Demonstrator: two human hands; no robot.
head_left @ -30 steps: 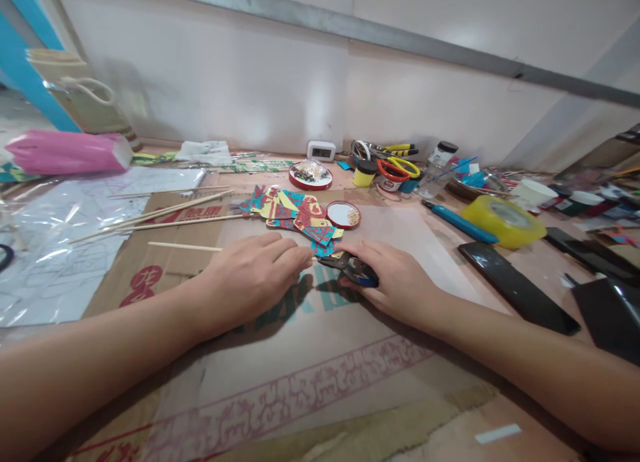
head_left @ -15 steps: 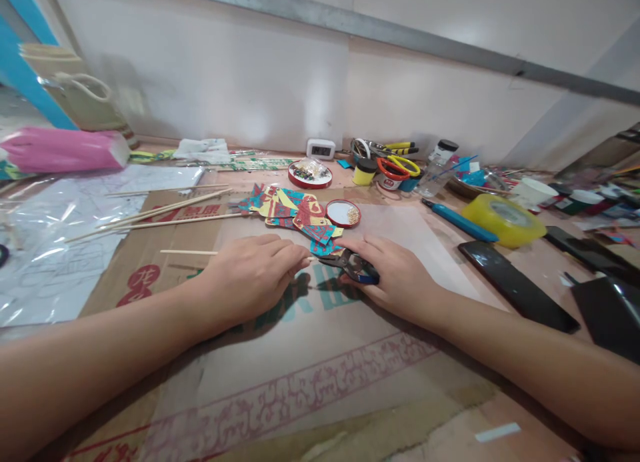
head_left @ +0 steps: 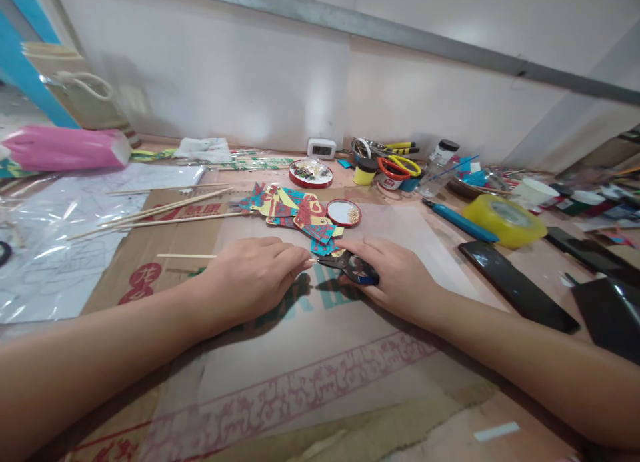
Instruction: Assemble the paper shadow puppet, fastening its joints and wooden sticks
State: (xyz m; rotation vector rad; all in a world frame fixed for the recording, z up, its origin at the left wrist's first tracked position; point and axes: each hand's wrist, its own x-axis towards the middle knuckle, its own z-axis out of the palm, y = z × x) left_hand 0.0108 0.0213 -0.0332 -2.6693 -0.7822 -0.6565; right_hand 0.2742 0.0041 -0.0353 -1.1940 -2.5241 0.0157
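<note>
My left hand [head_left: 255, 272] is closed around a thin wooden stick [head_left: 186, 256], whose long end sticks out to the left. Its short tip shows just past my fingertips. Dark-jawed pliers [head_left: 350, 267] with blue on the handle are gripped in my right hand [head_left: 395, 269], their nose meeting the stick's tip. Whether the jaws bite on the tip or on something tiny there is too small to tell. Just beyond my hands lies a jointed paper figure [head_left: 295, 212] in blue, yellow and red, with small fasteners at its joints.
Several more sticks [head_left: 165, 209] lie on the cardboard [head_left: 125, 275] at left. Behind the figure are a lid of small gold beads [head_left: 344, 213] and a red dish [head_left: 310, 174]. At right lie a blue cutter [head_left: 460, 221], yellow tape roll [head_left: 504, 219] and black phone [head_left: 517, 285].
Both hands stay almost in place, with the pliers still at the stick's tip. The stick's left end has shifted very slightly left and down.
</note>
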